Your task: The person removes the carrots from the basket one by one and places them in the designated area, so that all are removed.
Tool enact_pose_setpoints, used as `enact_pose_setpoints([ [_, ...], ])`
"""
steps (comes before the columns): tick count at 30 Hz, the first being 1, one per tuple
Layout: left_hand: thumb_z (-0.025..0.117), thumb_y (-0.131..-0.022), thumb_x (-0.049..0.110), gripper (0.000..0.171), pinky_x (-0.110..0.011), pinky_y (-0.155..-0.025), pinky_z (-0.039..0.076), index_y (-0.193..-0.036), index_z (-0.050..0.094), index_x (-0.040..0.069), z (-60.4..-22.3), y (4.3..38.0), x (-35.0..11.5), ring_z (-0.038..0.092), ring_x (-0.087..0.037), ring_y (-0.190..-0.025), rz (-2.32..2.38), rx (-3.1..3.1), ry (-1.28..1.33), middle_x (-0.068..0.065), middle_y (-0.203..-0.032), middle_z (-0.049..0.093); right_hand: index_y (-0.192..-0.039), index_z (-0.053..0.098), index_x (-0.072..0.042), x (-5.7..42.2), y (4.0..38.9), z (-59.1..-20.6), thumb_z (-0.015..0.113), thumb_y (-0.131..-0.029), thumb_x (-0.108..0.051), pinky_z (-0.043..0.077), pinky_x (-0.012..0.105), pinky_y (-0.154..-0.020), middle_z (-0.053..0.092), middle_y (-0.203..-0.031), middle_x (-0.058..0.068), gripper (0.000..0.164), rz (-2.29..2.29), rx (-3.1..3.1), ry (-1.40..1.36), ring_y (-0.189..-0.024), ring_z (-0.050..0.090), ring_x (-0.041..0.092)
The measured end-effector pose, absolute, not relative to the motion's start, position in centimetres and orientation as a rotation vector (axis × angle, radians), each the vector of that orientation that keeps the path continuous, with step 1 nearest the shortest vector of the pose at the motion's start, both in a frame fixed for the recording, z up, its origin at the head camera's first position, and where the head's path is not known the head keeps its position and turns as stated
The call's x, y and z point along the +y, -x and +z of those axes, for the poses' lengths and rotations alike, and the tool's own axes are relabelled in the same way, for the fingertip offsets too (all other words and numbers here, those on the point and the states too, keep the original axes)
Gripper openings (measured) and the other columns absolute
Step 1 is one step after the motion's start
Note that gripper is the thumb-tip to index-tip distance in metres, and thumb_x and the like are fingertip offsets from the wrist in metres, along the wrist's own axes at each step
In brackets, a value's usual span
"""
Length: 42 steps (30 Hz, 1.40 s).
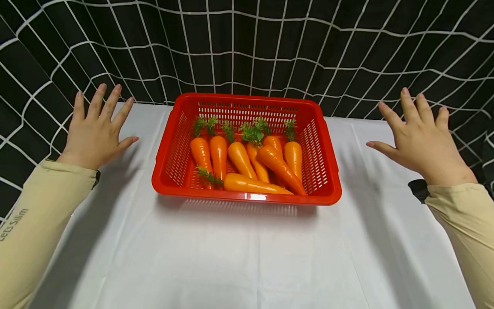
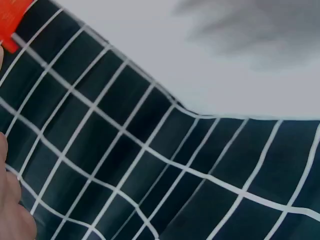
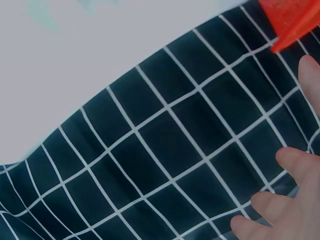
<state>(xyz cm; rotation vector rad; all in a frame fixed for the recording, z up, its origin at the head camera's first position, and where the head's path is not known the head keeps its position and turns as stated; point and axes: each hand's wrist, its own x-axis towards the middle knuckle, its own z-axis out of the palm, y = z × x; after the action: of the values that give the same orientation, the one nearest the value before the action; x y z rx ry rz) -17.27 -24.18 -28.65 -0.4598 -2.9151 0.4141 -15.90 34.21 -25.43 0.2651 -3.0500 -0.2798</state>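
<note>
A red plastic basket [image 1: 247, 198] with slotted walls stands in the middle of the head view. Several orange carrots [image 1: 240, 159] with green leafy tops [image 1: 254, 131] lie inside it, most side by side, one crosswise along the front wall. To the basket's left, my left hand [image 1: 94, 128] hovers palm down with fingers spread, touching nothing. On the other side my right hand [image 1: 422, 137] is held the same way, apart from the basket. Both wrist views catch only some fingertips at the edge and a corner of the red basket [image 3: 295, 20].
A white cloth [image 1: 247, 257] covers the table under the basket. Behind it and along the sides hangs a black curtain [image 1: 247, 51] with a white grid. Shadows of both arms fall on the cloth.
</note>
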Motion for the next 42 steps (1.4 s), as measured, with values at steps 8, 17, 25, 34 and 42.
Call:
enact_pose_setpoints([
  [8,0.046,-0.095,0.042,0.077,-0.057,-0.107,-0.013,-0.152,0.007,0.008,-28.3,16.9,-23.3,-0.020,-0.036,-0.139,0.234,-2.956,0.404,-0.017,-0.155,-0.013,-0.148,0.024,-0.001,32.9,15.7,-24.6,0.061,-0.089,-0.043,0.014,0.066,-0.104,0.007,-0.151,0.031,0.081,-0.044,-3.007,-0.349,-0.136,0.012,0.051],
  [17,0.046,-0.096,0.034,0.073,-0.059,-0.106,-0.013,-0.151,0.009,0.004,-28.6,15.2,-19.5,-0.021,-0.039,-0.138,-0.138,-2.935,0.382,-0.017,-0.155,-0.017,-0.141,0.040,0.000,27.7,16.5,-24.6,0.060,-0.090,-0.041,0.035,0.062,-0.095,0.041,-0.138,0.025,0.068,0.562,-3.072,-0.432,-0.122,0.039,0.044],
  [25,0.045,-0.097,0.033,0.070,-0.061,-0.107,-0.009,-0.150,0.012,0.002,-30.1,13.2,-16.9,-0.019,-0.038,-0.139,-0.289,-2.972,0.399,-0.019,-0.155,-0.012,-0.132,0.052,-0.005,22.9,17.2,-24.5,0.061,-0.090,-0.038,0.048,0.050,-0.087,0.058,-0.122,0.018,0.054,0.871,-3.143,-0.587,-0.107,0.056,0.032],
  [34,0.040,-0.100,0.027,0.063,-0.059,-0.110,-0.002,-0.149,0.013,-0.003,-31.7,12.3,-16.1,-0.006,-0.033,-0.142,-0.486,-3.049,0.468,-0.016,-0.156,-0.002,-0.128,0.056,-0.004,19.6,18.9,-25.3,0.063,-0.090,-0.032,0.046,0.044,-0.093,0.062,-0.118,0.013,0.048,1.055,-3.218,-0.664,-0.107,0.058,0.025],
  [42,0.041,-0.099,0.017,0.062,-0.055,-0.112,0.002,-0.148,0.010,-0.006,-31.9,12.2,-16.3,0.001,-0.032,-0.143,-0.628,-3.078,0.491,-0.020,-0.155,0.003,-0.121,0.061,-0.002,18.3,20.7,-27.7,0.065,-0.089,-0.024,0.046,0.040,-0.092,0.064,-0.114,0.013,0.039,1.240,-3.195,-0.637,-0.102,0.058,0.024],
])
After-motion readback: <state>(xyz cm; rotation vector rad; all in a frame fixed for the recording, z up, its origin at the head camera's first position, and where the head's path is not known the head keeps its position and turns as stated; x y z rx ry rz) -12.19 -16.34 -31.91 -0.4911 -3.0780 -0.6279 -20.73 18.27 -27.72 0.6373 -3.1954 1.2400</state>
